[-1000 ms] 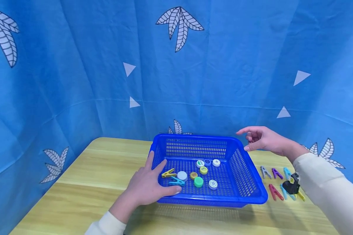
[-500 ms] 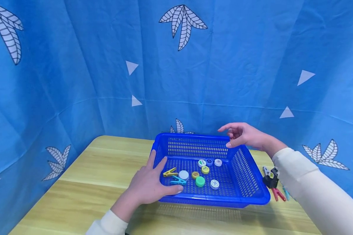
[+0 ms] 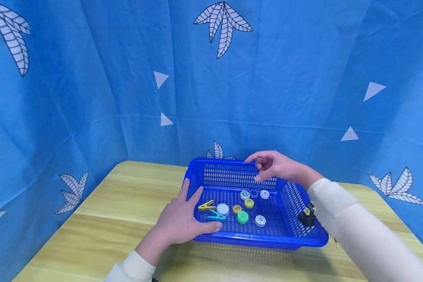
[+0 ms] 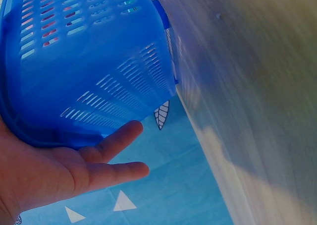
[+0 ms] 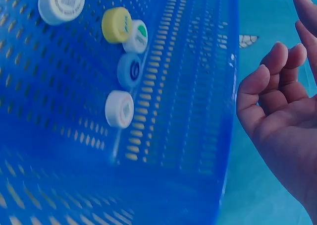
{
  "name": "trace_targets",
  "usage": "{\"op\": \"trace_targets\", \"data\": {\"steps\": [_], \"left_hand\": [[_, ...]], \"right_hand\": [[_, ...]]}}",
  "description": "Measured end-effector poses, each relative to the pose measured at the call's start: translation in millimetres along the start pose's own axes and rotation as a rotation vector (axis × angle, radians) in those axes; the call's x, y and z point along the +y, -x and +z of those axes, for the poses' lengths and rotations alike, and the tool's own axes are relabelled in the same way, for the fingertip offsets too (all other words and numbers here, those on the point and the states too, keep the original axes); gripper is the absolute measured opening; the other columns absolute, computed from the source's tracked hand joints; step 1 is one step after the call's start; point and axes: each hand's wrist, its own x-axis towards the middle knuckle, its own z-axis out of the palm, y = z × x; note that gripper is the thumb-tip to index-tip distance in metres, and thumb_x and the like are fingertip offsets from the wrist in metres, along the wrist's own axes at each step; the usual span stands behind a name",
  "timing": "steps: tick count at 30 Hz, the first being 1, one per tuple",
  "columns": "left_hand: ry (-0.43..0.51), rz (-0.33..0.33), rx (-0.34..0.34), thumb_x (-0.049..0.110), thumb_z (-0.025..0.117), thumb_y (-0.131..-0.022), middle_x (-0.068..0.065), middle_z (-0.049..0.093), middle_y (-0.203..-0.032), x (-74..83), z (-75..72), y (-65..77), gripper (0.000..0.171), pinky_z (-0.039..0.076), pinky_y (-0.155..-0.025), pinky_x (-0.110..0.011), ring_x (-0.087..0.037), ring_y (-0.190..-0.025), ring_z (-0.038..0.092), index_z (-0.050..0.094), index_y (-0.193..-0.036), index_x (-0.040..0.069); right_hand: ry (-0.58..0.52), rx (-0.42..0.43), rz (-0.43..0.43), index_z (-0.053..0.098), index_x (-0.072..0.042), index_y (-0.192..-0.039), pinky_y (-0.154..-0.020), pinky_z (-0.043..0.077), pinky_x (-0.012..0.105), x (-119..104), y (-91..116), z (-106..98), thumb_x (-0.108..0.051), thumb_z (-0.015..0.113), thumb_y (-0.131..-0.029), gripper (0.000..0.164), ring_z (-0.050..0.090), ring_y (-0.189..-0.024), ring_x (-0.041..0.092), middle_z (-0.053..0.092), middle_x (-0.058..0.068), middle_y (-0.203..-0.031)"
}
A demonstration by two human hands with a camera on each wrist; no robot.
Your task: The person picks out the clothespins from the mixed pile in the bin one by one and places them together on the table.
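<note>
A blue plastic basket (image 3: 268,239) with slotted walls stands on the table. Spread along its left side and front-left corner, my left hand (image 3: 179,221) touches the rim with straight fingers; two fingers extend past the outer wall in the left wrist view. Above the back right part hovers my right hand (image 3: 280,169), fingers loosely bent and holding nothing. Inside lie a yellow clothespin (image 3: 204,206), a light-blue clothespin (image 3: 216,216), a green bottle cap (image 3: 243,217), a yellow cap (image 3: 248,203), a blue cap (image 5: 130,70), a white cap (image 5: 119,109) and several other caps.
The basket sits on a wood-grain table (image 3: 102,207). A blue curtain (image 3: 211,90) with leaf prints hangs behind. A small red bit (image 3: 335,240) shows by the right sleeve, which covers part of the table there.
My right hand has moved left from beyond the right rim to over the basket's back. Its arm now hides nearly all the clothespins on the table at right. The left hand stays in place.
</note>
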Motion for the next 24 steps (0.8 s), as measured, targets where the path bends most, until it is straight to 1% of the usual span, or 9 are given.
{"op": "trace_targets", "data": {"steps": [6,10,14,17,20,24], "left_hand": [[-0.006,-0.005,-0.002,0.085,0.064,-0.067,-0.013,0.0,-0.167,0.8,0.2,-0.7,0.117,0.031,-0.103,-0.07,-0.051,-0.137,0.034,0.031,-0.159,0.02],[-0.008,-0.003,-0.007,0.086,0.063,-0.067,-0.013,0.0,-0.167,1.2,1.2,-0.5,0.117,0.032,-0.103,-0.07,-0.051,-0.136,0.035,0.032,-0.159,0.021],[-0.013,-0.001,-0.012,0.087,0.062,-0.067,-0.012,0.0,-0.167,2.0,2.0,0.0,0.117,0.032,-0.102,-0.07,-0.051,-0.136,0.035,0.033,-0.158,0.021],[-0.015,0.005,-0.012,0.087,0.062,-0.067,-0.013,0.001,-0.167,2.4,1.8,0.4,0.117,0.032,-0.102,-0.071,-0.051,-0.136,0.035,0.032,-0.158,0.021],[-0.018,0.01,-0.008,0.087,0.061,-0.067,-0.013,0.0,-0.166,2.3,0.5,0.5,0.117,0.031,-0.103,-0.07,-0.051,-0.136,0.035,0.032,-0.158,0.02],[-0.019,0.009,-0.004,0.085,0.062,-0.069,-0.014,0.001,-0.166,2.2,-1.0,-0.1,0.115,0.032,-0.102,-0.071,-0.052,-0.135,0.036,0.032,-0.159,0.02]], "right_hand": [[-0.05,-0.06,-0.023,0.054,0.008,-0.134,-0.065,0.05,0.029,9.1,-8.9,16.0,0.004,0.078,-0.082,0.057,0.045,-0.065,0.016,0.049,0.008,-0.084],[-0.077,-0.08,-0.018,0.055,0.007,-0.134,-0.064,0.051,0.029,15.4,-11.4,26.8,0.005,0.078,-0.082,0.057,0.046,-0.065,0.016,0.05,0.008,-0.084],[-0.087,-0.114,-0.001,0.055,0.006,-0.135,-0.063,0.05,0.03,19.1,-14.1,37.5,0.002,0.081,-0.081,0.061,0.048,-0.068,0.018,0.05,0.009,-0.085],[-0.079,-0.143,0.017,0.055,0.004,-0.136,-0.063,0.05,0.031,19.5,-17.3,45.2,-0.001,0.083,-0.08,0.063,0.05,-0.07,0.02,0.052,0.01,-0.086],[-0.048,-0.178,0.029,0.057,0.002,-0.136,-0.064,0.051,0.031,19.4,-22.1,52.3,-0.003,0.083,-0.079,0.063,0.05,-0.07,0.021,0.053,0.011,-0.087],[-0.017,-0.228,0.031,0.057,0.003,-0.135,-0.063,0.049,0.029,19.9,-27.9,59.9,0.0,0.083,-0.078,0.063,0.051,-0.071,0.022,0.053,0.015,-0.087]]}}
